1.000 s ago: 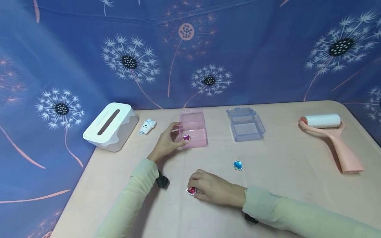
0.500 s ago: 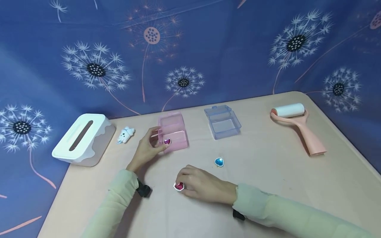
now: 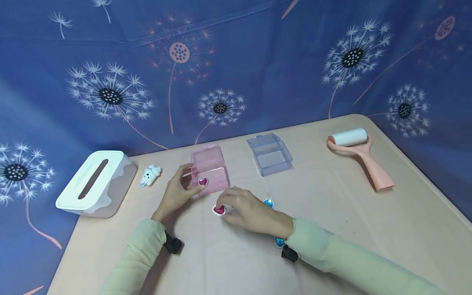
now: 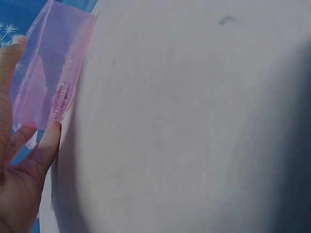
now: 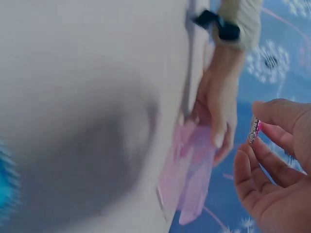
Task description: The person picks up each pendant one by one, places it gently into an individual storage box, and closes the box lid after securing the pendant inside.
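Note:
On the left, my left hand (image 3: 174, 196) grips the side of an open pink plastic box (image 3: 218, 180). A magenta heart gem (image 3: 203, 180) lies in the box's front half, close to my left thumb. Between thumb and fingers, my right hand (image 3: 248, 211) pinches a red heart gem (image 3: 219, 210) with a silver beaded rim, just in front of the box. The right wrist view shows that gem (image 5: 253, 130) edge-on at the fingertips. Two blue gems lie by my right hand: one (image 3: 268, 202) behind it, another (image 3: 279, 242) partly hidden by the wrist.
Right of the pink box stands an open clear blue box (image 3: 274, 162). A small white plush dog (image 3: 149, 176) and a white-topped tissue box (image 3: 116, 190) are at the left. A pink-handled lint roller (image 3: 376, 170) lies at the far right, with a patterned blue cloth (image 3: 287, 82) behind.
My right hand has carried the red gem forward toward the pink box, and a second blue gem shows beside its wrist. My left hand keeps its grip. The head view has turned right.

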The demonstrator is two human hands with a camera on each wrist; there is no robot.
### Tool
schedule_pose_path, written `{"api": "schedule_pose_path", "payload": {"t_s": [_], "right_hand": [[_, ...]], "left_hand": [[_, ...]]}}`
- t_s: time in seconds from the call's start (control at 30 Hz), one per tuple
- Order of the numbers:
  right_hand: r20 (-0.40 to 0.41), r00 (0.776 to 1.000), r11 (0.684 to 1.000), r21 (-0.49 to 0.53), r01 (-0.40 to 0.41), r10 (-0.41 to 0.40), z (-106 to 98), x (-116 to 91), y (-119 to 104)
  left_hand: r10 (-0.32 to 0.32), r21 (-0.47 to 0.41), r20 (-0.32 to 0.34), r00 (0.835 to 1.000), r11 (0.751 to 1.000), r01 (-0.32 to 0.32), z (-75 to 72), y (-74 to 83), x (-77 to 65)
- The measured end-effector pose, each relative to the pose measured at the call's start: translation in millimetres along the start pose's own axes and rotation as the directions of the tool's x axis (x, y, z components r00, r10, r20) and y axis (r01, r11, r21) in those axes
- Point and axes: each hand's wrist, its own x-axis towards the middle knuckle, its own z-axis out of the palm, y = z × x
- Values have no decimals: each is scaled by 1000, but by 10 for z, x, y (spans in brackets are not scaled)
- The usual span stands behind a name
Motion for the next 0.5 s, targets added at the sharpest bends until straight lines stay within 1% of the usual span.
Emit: {"api": "schedule_pose_path", "payload": {"t_s": [0.13,0.27,0.37,0.5], "right_hand": [[-82,996,999,19,-44,45,-66,181,124],[-132,988,997,39,-71,75,-95,380,243],[-132,987,995,47,-91,96,-85,504,310],[-110,986,991,48,-123,128,-56,620,384]], "left_hand": [[-7,-7,0,1000,1000,7,9,6,-13],[-9,-6,4,1000,1000,9,-24,191,-61],[-5,8,9,1000,1000,5,-41,316,-94],[-3,7,22,1000,1000,3,-13,340,-71]]}}
